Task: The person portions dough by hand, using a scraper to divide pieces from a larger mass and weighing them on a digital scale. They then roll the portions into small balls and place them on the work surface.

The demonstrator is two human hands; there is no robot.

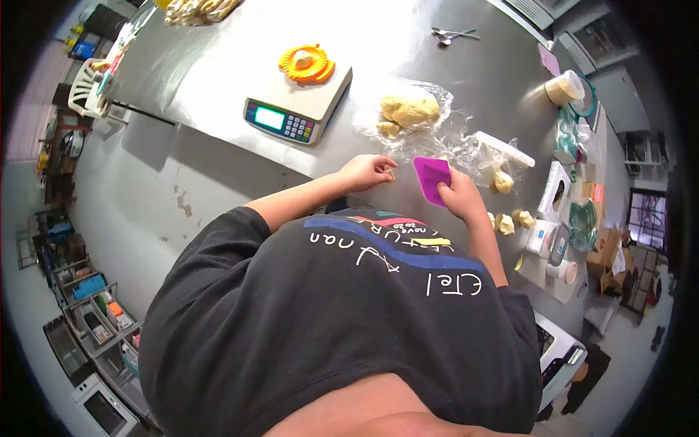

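In my right hand point(460, 195) is a purple dough scraper point(431, 178), its flat blade over the table's near edge. My left hand point(369, 172) has its fingers curled round a small piece of dough point(390, 175), partly hidden by the fingertips. Ahead, a large lump of yellow dough point(411, 108) lies on crumpled plastic wrap point(444, 142), with a smaller chunk at its side. To the left stands a digital scale point(298, 102), bearing an orange dumpling mould point(306, 64) with a bit of dough in it. Several dough pieces point(506, 224) sit right of my right hand.
A white rolling pin point(504, 149) and a dough ball point(502, 182) lie on plastic at the right. Spoons point(445, 38) rest at the back of the steel table point(218, 58). A tub point(565, 89), bags and boxes crowd the right side.
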